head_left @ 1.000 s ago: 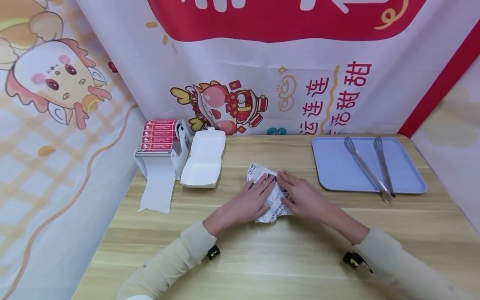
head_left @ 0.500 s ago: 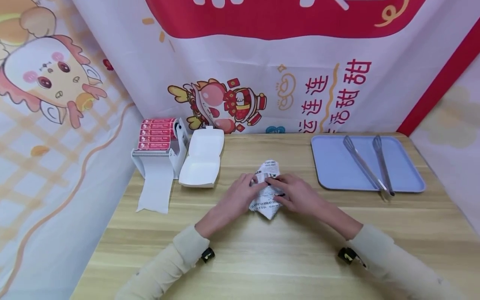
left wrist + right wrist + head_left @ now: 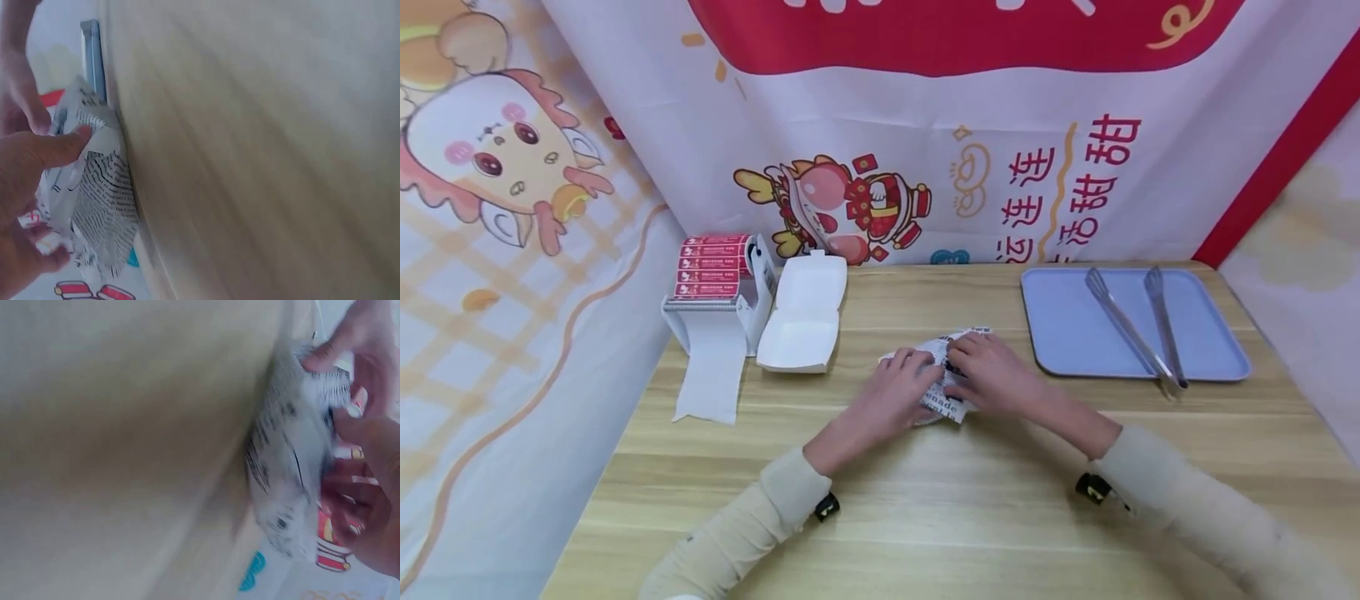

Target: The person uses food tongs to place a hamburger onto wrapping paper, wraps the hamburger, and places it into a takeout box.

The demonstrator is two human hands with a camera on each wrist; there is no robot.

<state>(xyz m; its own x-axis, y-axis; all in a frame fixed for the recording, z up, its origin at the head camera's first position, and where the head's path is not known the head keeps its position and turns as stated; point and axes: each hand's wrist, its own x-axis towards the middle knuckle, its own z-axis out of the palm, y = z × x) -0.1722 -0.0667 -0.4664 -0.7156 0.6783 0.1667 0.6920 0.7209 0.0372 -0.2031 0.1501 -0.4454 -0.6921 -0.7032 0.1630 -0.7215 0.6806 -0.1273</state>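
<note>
On the table lies a crumpled parcel of newsprint-patterned wrapping paper (image 3: 951, 404); what is inside cannot be seen. My left hand (image 3: 898, 383) holds its left side, and in the left wrist view its thumb lies on the near face of the wrapping paper (image 3: 103, 194) with the fingers curled behind. From the other side my right hand (image 3: 992, 371) grips the wrapping paper (image 3: 287, 456), thumb in front and fingers bent behind it in the right wrist view. Both hands are close together, partly covering the paper in the head view.
An opened white takeaway box (image 3: 805, 317) stands at the back left, beside a dispenser with a roll of red labels (image 3: 711, 271). At the back right, metal tongs (image 3: 1138, 333) lie on a blue tray (image 3: 1060, 333), their handle end overhanging its front rim. A printed cloth (image 3: 880, 108) hangs behind.
The newsprint parcel has turned under the hands, its pointed near end no longer facing the person. The hands went from lying flat on the paper to gripping its two sides.
</note>
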